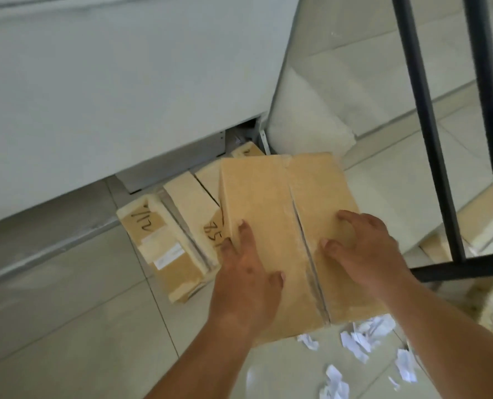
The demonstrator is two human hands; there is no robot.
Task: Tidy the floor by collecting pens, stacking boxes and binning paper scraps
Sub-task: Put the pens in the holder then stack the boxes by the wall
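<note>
Entry: box-stacking step.

Large tan cardboard box with a slit seam down its top [262,203] sits over a row of smaller tan cardboard boxes with handwritten labels [167,249]. These lie on the pale tiled floor [66,312] at the foot of the white cabinet [95,82]. From here I cannot say whether the big box has its full weight down or is partly carried.

Left grip [248,272]: flat on the top by its left edge, fingers apart and nearly straight, thumb out. It closes round nothing.
Right grip [366,249]: right of the seam, fingers bent, tips pressing the flap. It also encloses nothing.

Judgement: the top box looks skewed to the row below and overhangs toward the near side. To do this well:
- keep one palm on each flap, since the seam gapes
- slide the box back toward the cabinet until its weight is over the lower boxes
- turn it until the edges run parallel, and only then let go

Torn white paper scraps [357,338] lie on the floor just beside the box's near right corner. They should not get trapped under it. The black metal frame [421,110] stands close on the right, so allow elbow room. No pens are in sight.
</note>
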